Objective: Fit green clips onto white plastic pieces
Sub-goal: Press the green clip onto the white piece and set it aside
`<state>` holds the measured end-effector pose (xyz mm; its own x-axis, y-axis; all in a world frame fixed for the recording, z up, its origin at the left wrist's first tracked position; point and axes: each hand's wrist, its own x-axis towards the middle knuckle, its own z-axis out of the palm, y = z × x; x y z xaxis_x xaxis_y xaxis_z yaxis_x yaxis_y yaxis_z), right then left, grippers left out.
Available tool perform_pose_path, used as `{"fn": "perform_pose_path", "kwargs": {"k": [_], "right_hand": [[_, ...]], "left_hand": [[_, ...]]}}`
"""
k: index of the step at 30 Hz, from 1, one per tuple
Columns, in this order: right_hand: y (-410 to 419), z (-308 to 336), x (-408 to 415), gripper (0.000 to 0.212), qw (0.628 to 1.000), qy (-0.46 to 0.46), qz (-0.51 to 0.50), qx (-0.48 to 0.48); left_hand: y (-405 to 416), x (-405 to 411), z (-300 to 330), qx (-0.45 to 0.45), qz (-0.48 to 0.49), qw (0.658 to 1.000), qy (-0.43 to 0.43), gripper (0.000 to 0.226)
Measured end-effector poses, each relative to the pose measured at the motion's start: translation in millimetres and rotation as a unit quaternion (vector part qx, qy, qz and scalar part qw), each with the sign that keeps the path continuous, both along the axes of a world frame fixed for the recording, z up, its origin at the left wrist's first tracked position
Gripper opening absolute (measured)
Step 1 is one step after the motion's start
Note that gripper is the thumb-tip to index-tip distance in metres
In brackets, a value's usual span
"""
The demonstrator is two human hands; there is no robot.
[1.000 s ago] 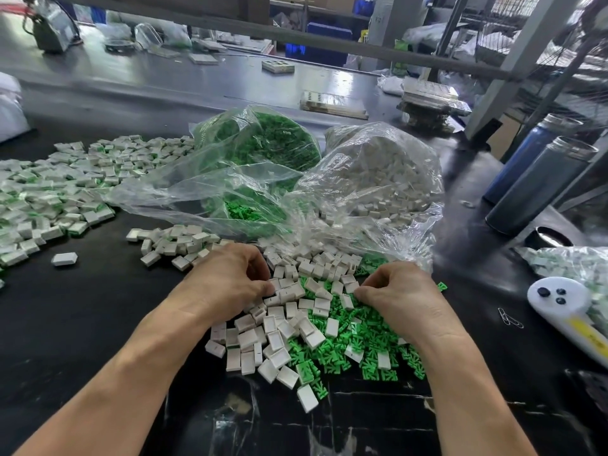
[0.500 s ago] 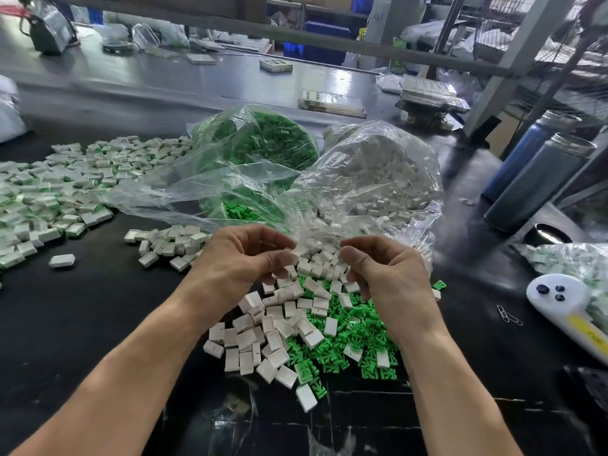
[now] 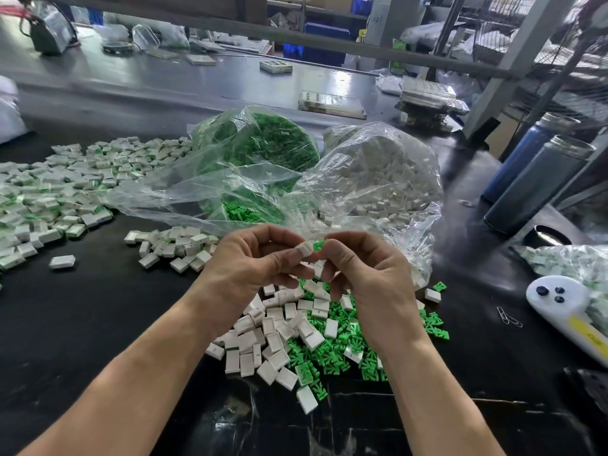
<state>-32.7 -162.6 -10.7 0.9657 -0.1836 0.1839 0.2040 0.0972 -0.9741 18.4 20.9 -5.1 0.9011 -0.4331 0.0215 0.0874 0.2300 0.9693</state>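
Note:
My left hand [image 3: 250,261] pinches a small white plastic piece [image 3: 304,249] between thumb and fingertips, raised above the table. My right hand [image 3: 365,268] pinches a green clip [image 3: 318,245] right beside that piece; the two parts touch or nearly touch. Below the hands lies a mixed pile of loose white pieces [image 3: 276,327] and loose green clips [image 3: 339,353]. Two clear bags stand behind: one full of green clips [image 3: 263,143], one full of white pieces [image 3: 378,179].
A wide spread of fitted pieces [image 3: 49,192] covers the left of the black table, with a smaller heap [image 3: 174,245] nearer the middle. Two dark metal bottles [image 3: 539,179] stand at the right. A white handheld device [image 3: 566,307] and paper clips [image 3: 508,317] lie at the right edge.
Both hands have lifted off the pile and come together. The left now pinches a white piece and the right a green clip, brought side by side at the fingertips.

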Motion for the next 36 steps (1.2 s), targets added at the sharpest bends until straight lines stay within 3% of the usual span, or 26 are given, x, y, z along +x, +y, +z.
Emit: {"fn": "perform_pose_path", "kwargs": {"k": [12,21,30,36], "right_hand": [[3,0,-1,0.009,0.999,-0.002,-0.019,-0.049],[7,-2,-1,0.003,0.995,-0.003,-0.057,-0.081],[4,-2,-1,0.004,0.996,0.017,-0.028,-0.077],[6,-3,-3,0.01,0.999,0.018,-0.016,-0.046]], "left_hand": [[-4,-5,2,0.07,0.031,0.996,-0.045,0.034],[-7,-8,1,0.081,0.047,0.994,-0.064,0.034],[-8,-7,-3,0.079,0.056,0.992,-0.075,0.036],[-10,-7,-8,0.066,0.07,0.99,-0.102,0.02]]}}
